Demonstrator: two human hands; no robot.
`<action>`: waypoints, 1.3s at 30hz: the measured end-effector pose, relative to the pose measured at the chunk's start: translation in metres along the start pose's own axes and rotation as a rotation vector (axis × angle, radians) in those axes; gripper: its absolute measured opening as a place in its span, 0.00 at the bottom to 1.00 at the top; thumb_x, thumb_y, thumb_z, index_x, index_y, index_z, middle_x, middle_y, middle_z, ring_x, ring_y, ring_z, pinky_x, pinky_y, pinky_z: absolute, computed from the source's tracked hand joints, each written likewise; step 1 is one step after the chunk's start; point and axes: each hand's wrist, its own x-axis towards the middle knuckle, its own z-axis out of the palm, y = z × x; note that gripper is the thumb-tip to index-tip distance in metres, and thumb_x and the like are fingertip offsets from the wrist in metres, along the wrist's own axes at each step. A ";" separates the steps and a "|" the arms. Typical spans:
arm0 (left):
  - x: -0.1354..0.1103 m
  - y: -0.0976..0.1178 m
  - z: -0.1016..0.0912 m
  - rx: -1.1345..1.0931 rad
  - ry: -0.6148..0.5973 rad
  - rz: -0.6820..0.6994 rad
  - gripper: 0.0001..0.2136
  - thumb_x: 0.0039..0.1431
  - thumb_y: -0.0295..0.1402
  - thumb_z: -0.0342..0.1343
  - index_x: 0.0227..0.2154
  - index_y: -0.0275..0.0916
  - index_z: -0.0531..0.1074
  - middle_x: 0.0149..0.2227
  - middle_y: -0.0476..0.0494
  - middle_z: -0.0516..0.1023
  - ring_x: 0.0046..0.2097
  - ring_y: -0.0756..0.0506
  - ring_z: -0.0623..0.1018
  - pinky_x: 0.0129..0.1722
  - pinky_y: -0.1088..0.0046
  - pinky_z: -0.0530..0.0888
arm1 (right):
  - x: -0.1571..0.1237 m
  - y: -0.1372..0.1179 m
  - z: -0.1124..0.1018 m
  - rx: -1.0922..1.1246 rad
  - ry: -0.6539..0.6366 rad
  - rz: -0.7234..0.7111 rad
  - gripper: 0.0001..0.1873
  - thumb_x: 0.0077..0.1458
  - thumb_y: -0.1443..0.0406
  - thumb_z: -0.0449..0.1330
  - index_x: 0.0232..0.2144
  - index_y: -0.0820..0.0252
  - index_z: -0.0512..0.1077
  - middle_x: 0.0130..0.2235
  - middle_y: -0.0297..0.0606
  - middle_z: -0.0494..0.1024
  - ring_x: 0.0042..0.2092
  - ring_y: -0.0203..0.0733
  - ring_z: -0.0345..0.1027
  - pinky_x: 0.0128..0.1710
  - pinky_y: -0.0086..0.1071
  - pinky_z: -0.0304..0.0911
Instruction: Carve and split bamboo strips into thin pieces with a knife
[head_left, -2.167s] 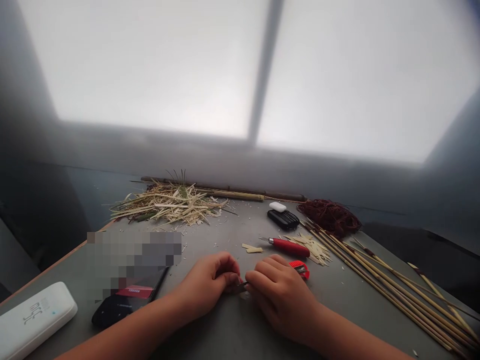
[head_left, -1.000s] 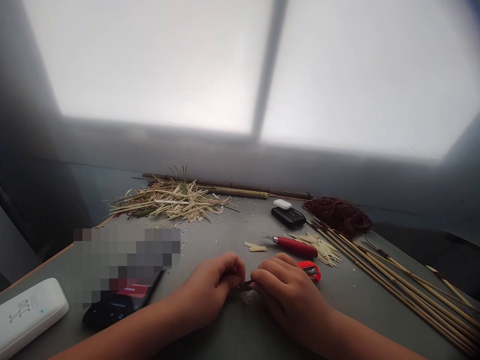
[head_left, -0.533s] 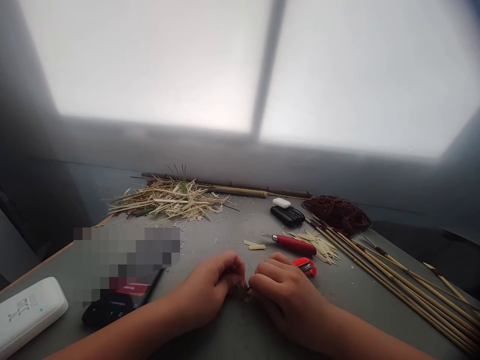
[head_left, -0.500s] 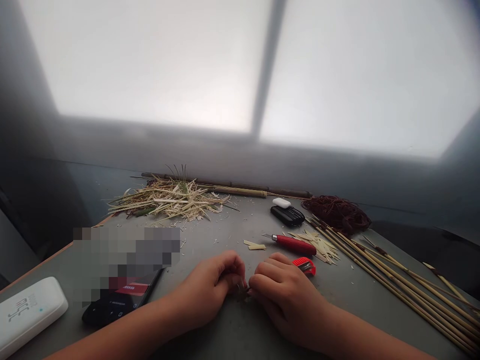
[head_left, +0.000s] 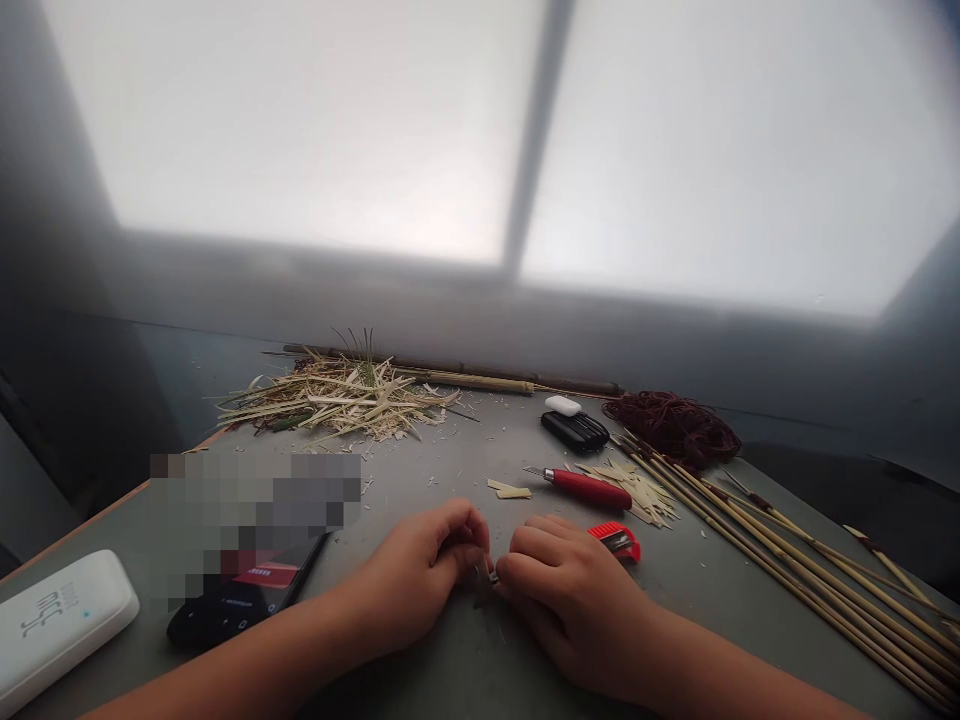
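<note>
Above the near part of the table, my two hands almost meet. My right hand [head_left: 566, 590] is closed around a red box cutter [head_left: 626, 541]; its ribbed red end sticks out behind the knuckles, and its metal tip shows by the left fingertips. Thumb and forefinger of my left hand [head_left: 431, 560] are pinched together at that tip. Whatever they hold is small, thin and mostly hidden. Just beyond the hands lies a red-handled craft knife [head_left: 591, 489], beside a few pale flat bamboo slips [head_left: 511, 491].
Bamboo shavings [head_left: 352, 400] are heaped at the back left, before long bamboo poles [head_left: 480, 382]. Dark brown cord [head_left: 675, 425] and a black case [head_left: 575, 431] sit back right. Thin bamboo sticks [head_left: 795, 560] line the right side. A phone [head_left: 217, 615] and white device [head_left: 71, 625] lie left.
The box cutter's red end has shifted slightly right and shows more behind my right hand. Its metal tip is plainer between the hands. My left hand has hardly moved.
</note>
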 end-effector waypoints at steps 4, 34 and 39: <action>0.001 0.001 0.000 -0.005 0.003 0.011 0.03 0.57 0.28 0.48 0.31 0.39 0.66 0.29 0.50 0.70 0.33 0.49 0.67 0.35 0.73 0.65 | 0.000 0.001 0.003 -0.062 0.089 -0.009 0.14 0.62 0.70 0.47 0.25 0.59 0.64 0.25 0.33 0.67 0.27 0.37 0.54 0.28 0.32 0.47; 0.001 0.005 0.000 0.001 -0.007 -0.010 0.03 0.56 0.28 0.48 0.29 0.39 0.65 0.26 0.53 0.65 0.31 0.50 0.63 0.33 0.74 0.63 | 0.001 0.004 0.005 -0.138 0.190 -0.021 0.16 0.66 0.68 0.47 0.26 0.58 0.65 0.25 0.33 0.69 0.27 0.37 0.56 0.29 0.31 0.49; 0.002 0.006 -0.001 0.000 -0.019 -0.014 0.03 0.56 0.27 0.48 0.29 0.39 0.65 0.27 0.52 0.66 0.31 0.49 0.64 0.33 0.74 0.64 | 0.002 0.006 0.007 -0.120 0.146 -0.026 0.16 0.64 0.71 0.46 0.24 0.58 0.64 0.24 0.33 0.68 0.26 0.37 0.54 0.28 0.31 0.48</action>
